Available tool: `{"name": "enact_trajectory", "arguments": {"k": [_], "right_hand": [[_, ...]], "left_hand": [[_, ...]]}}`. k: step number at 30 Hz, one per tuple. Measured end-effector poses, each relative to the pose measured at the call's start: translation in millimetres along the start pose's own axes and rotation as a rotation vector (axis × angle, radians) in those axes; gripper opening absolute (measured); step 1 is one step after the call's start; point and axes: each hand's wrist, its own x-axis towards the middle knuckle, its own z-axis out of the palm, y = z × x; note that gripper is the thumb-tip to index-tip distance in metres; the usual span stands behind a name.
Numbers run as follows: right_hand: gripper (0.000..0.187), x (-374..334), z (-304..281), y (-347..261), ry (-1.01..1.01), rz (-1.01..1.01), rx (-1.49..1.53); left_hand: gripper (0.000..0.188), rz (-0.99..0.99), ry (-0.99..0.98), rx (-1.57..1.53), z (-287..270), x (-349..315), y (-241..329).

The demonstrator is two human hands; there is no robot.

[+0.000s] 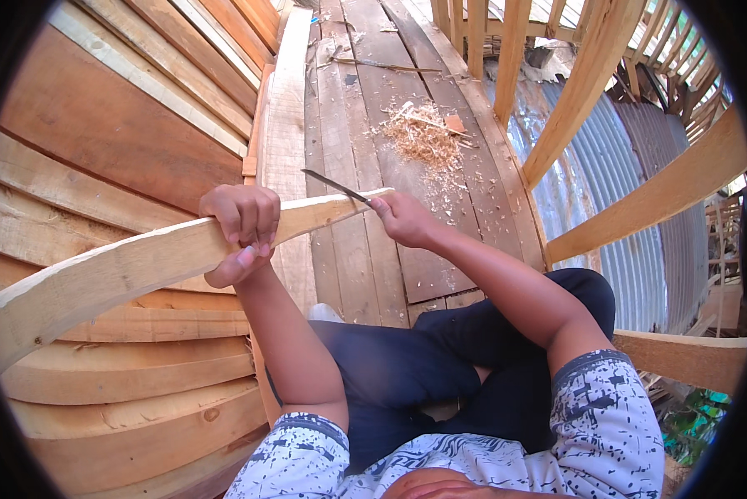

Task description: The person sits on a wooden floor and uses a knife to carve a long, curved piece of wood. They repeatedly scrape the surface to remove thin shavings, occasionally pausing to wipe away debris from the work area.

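A long, pale wooden board (pixel 124 270) slants across in front of me from the far left to near the middle. My left hand (pixel 242 226) is wrapped round it, fingers over the top edge and thumb on the near face. At the board's narrow right end, my right hand (pixel 403 218) is closed on a knife (pixel 332 183). The dark, slim blade points up and left, and its base lies across the board close to the end. The handle is hidden in my fist. Whether the blade bites into the wood I cannot tell.
Curly wood shavings (pixel 423 137) lie heaped on the plank floor (pixel 340 274) ahead. Stacked boards (pixel 140 366) line my left side. Upright wooden slats (pixel 586 91) stand along the right, with corrugated metal sheets (pixel 631 216) beyond them. My legs (pixel 423 366) are folded below.
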Motion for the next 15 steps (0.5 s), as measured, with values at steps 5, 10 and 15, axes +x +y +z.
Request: {"name": "enact_trajectory", "arguments": {"k": [5, 10, 15], "right_hand": [[0.041, -6, -11, -40, 0.050, -0.057, -0.220], [0.041, 2, -3, 34, 0.081, 0.146, -0.201], [0.041, -1, -12, -19, 0.013, 0.021, -0.161]], "left_hand": [[0.025, -0.026, 0.001, -0.024, -5, 0, 4], [0.026, -0.030, -0.119, -0.031, 5, 11, -7], [0.027, -0.059, -0.219, -0.015, 8, 13, -7]]}}
